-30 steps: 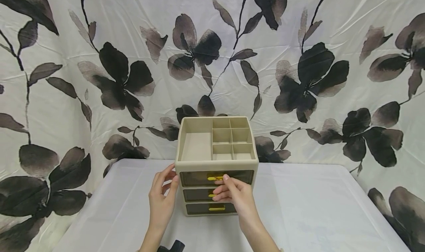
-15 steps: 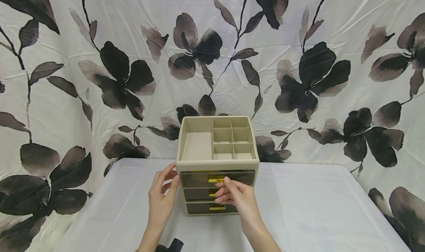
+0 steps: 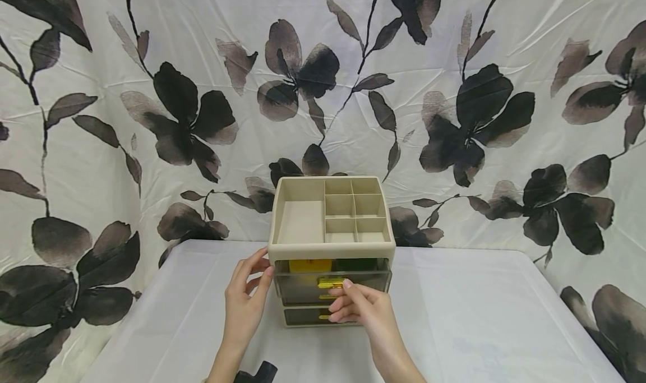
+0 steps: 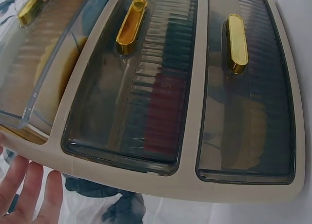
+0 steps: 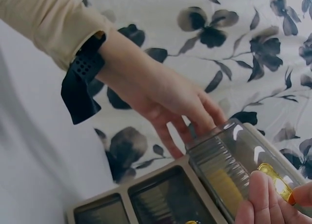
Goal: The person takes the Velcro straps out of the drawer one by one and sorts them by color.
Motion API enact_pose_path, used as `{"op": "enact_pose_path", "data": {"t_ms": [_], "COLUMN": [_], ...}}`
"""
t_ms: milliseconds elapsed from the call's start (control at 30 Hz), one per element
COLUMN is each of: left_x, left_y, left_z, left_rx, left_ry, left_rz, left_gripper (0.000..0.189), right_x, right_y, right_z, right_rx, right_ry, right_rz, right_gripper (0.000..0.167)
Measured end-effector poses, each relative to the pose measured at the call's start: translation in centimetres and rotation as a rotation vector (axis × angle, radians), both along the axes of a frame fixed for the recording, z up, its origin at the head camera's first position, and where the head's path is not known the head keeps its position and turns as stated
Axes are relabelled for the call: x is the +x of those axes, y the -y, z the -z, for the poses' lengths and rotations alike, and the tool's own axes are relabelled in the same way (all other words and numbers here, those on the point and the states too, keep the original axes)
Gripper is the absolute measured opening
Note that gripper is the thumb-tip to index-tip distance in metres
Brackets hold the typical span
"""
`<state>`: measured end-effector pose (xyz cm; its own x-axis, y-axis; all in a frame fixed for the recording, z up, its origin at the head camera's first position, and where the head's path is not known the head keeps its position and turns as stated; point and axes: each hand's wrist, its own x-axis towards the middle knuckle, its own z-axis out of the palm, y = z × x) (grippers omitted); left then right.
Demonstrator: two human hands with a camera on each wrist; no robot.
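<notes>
A beige desktop drawer organizer has three smoky clear drawers with gold handles. Its top drawer is pulled partway out. My right hand pinches that drawer's gold handle between thumb and fingers. Inside the drawer a yellow item and a dark green item show; their kind is unclear. My left hand rests against the organizer's left side, fingers loosely extended. In the left wrist view, the middle drawer and bottom drawer are closed, with dim coloured contents behind their fronts.
The organizer stands on a white-covered table, near its back edge. Behind hangs a floral curtain. Divided compartments lie in the organizer's top. A black strap sits on the left wrist.
My right hand has drawn the top drawer outward toward me by its handle, exposing the yellow and green items. My left hand stays at the organizer's side.
</notes>
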<state>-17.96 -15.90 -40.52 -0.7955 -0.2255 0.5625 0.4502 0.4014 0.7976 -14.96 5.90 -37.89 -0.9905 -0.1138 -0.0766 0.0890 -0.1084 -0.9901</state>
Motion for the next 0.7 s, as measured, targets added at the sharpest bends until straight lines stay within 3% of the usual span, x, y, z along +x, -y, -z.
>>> {"op": "enact_pose_path", "data": {"t_ms": [700], "left_x": [1.3], "left_y": [-0.2], "left_z": [0.0], "left_rx": [-0.010], "left_ry": [0.048], "left_rz": [-0.025], "left_gripper": [0.041], "right_x": [3.8], "right_y": [-1.4], "right_z": [0.4], "right_rx": [0.000], "right_ry": [0.056], "right_rz": [-0.107], "right_gripper": [0.048]}}
